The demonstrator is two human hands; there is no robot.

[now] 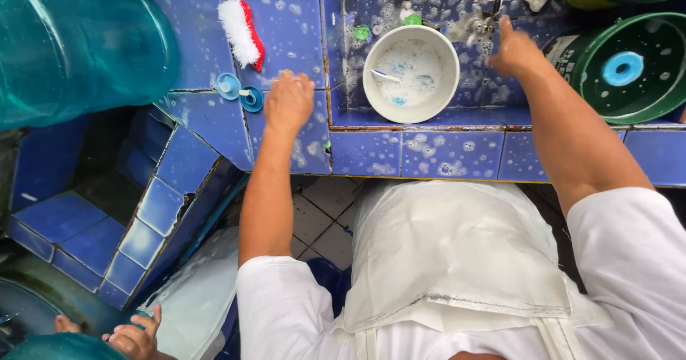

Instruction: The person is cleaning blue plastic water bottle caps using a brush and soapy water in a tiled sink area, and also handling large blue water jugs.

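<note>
Suds cover the blue tiled counter (pixel 429 153) and the basin beyond it, so slipping looks like the main risk: the left hand (pixel 288 102) rests knuckles-up on the wet ledge, fingers curled under, gripping nothing that can be seen, and weight put on it could skid it toward the two small blue caps (pixel 239 92) just beside it and knock them off the edge. Left arm runs straight forward from the white sleeve. Right arm reaches farther and outward, elbow nearly straight; the right hand (pixel 513 49) is closed loosely around the tap (pixel 486 24) at the back wall, thumb up. Overturning it could overfill the white bowl (pixel 410 74) below. Brush (pixel 241 30) lies untouched, well behind the caps. Green tub (pixel 629 67) sits right of the wrist.
</note>
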